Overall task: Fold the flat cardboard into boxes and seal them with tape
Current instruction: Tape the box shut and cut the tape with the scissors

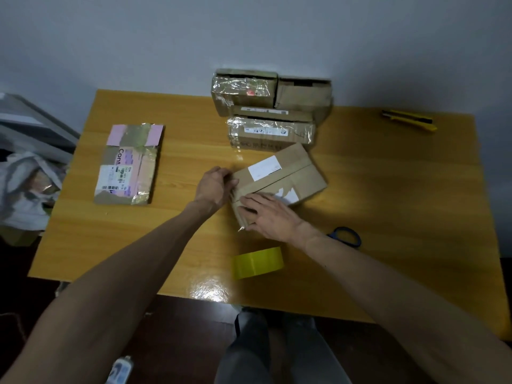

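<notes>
Table [388, 189]: wooden, stood against a grey wall.
Finished boxes [271, 106]: taped, stacked at upper centre.
Flat cardboard [128, 164]: lay centre left, not yet folded.
Current box [288, 173]: sat centre frame, folded; sealing seemingly underway.
Left hand [217, 187]: fingers curled round its left end.
Right hand [266, 214]: straight fingers pressed its near side.
Tape roll [259, 263]: lay below, unheld.
</notes>
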